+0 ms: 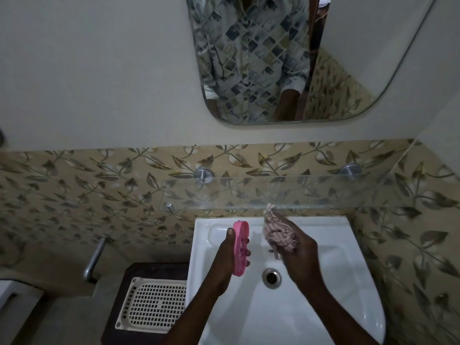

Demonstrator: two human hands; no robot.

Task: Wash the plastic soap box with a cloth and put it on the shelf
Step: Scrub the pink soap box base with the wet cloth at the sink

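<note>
Left hand [230, 255] is wrapped round the pink soap box [240, 247], right hand [296, 247] bunched on the cloth [280, 234], both held over the sink [323, 282]; wiping looks unfinished, glass shelf [286, 192] above not yet used.

- I see a plain off-white upper wall [99, 70], dim light.
- Rounded-corner wall mirror [348, 70] up top.
- Beige leaf-pattern tile band [74, 190] below.
- White ceramic washbasin [323, 257] with a steel drain [271, 278].
- Cream perforated plastic tray [151, 305] on a dark brown stand [149, 268], left.

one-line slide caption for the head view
Left hand holds pink soap box, right hand a bunched cloth, over white sink.
</note>
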